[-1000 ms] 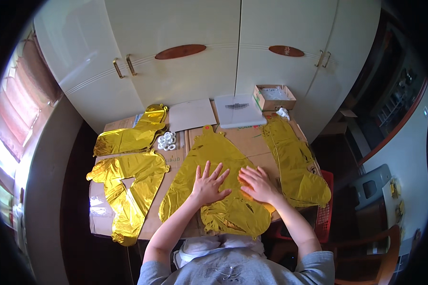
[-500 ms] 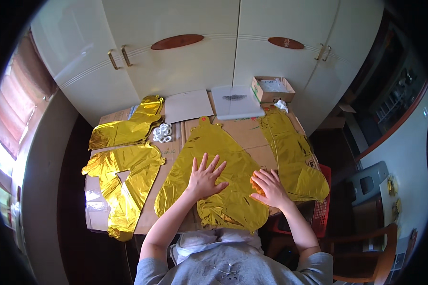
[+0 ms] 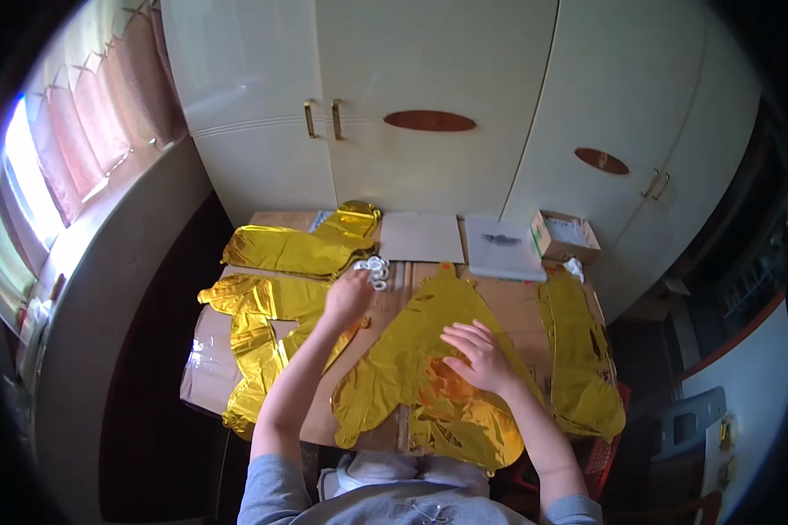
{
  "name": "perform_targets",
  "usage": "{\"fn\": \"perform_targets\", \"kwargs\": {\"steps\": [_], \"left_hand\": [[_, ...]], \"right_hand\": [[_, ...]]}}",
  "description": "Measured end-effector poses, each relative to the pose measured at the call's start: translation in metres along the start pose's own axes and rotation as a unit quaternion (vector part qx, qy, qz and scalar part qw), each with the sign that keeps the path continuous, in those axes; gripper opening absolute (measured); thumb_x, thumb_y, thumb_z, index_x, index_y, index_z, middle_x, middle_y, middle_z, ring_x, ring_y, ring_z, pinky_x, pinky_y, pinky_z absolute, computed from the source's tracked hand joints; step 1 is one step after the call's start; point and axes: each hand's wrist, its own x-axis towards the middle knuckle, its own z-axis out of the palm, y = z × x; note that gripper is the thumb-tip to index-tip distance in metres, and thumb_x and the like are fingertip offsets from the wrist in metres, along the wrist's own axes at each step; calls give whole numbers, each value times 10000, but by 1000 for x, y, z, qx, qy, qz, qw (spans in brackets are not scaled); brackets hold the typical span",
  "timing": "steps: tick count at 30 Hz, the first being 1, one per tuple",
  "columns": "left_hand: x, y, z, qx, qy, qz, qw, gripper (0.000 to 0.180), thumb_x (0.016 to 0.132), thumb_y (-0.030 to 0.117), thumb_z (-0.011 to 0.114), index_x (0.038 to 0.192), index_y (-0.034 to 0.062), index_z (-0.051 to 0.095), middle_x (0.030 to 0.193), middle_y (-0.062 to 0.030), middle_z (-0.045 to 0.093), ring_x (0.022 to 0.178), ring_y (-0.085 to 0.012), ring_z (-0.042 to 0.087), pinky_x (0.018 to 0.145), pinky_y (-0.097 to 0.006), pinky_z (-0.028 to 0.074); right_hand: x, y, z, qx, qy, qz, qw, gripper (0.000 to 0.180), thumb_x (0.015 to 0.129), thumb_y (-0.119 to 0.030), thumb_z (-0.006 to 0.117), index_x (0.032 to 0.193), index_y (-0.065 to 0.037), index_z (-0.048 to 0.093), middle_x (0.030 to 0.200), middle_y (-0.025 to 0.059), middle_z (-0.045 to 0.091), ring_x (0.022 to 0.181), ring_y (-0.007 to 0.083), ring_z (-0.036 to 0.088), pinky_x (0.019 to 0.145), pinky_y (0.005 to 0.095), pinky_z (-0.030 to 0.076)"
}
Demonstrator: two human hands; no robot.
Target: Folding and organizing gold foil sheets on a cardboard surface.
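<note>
Head view: left hand (image 3: 350,296) stretched out over the desk (image 3: 518,311), at the cluster of small white rings (image 3: 375,265); fingers mostly hidden behind the back of the hand, so cannot tell whether open or closed on a ring. Right hand (image 3: 479,354) open and empty, fingers extended toward the left, over the right part of the middle gold foil piece (image 3: 411,350); cannot tell whether touching or just above. Middle foil flat on the cardboard covering, roughly triangular, narrow end toward the cabinet (image 3: 429,61), wide notched end toward the person, with an orange sheen below the right hand. To its left, under the left forearm, a gold foil piece with a cut-out (image 3: 254,341); beyond that, near the rings, a folded gold foil piece (image 3: 276,249). To its right, a long gold foil piece (image 3: 578,350). Along the far edge, from left to right: a grey panel (image 3: 420,236), a translucent sheet (image 3: 503,254) with a dark mark, a small open carton (image 3: 566,234). Just below the carton, a crumpled white wad (image 3: 573,269).
</note>
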Motion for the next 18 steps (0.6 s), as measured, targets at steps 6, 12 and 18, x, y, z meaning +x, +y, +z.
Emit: {"fn": "perform_targets", "kwargs": {"steps": [6,12,18], "left_hand": [[29,-117,-6,51,134,-21,989,217,830,80,502,1004,55,628,1016,-144,666,994,-325,631,871,-420,497],[27,-127,-1,-5,41,-101,994,235,852,79,473,1031,81,624,1086,-134,666,1126,-315,590,965,-432,437],[19,-144,9,-36,95,-93,991,296,881,107,457,1138,104,605,1186,-135,649,1243,-298,530,1054,-464,363]], "right_hand": [[124,13,80,51,-21,-66,996,345,912,-289,601,1189,-86,633,1201,83,649,1140,265,593,1004,412,439],[236,37,173,28,-102,-13,994,357,907,-298,585,1181,-74,630,1183,106,648,1095,274,613,942,385,486],[291,46,231,-108,-119,-94,983,223,819,-247,619,917,-52,666,985,106,694,955,272,666,830,390,537]]}}
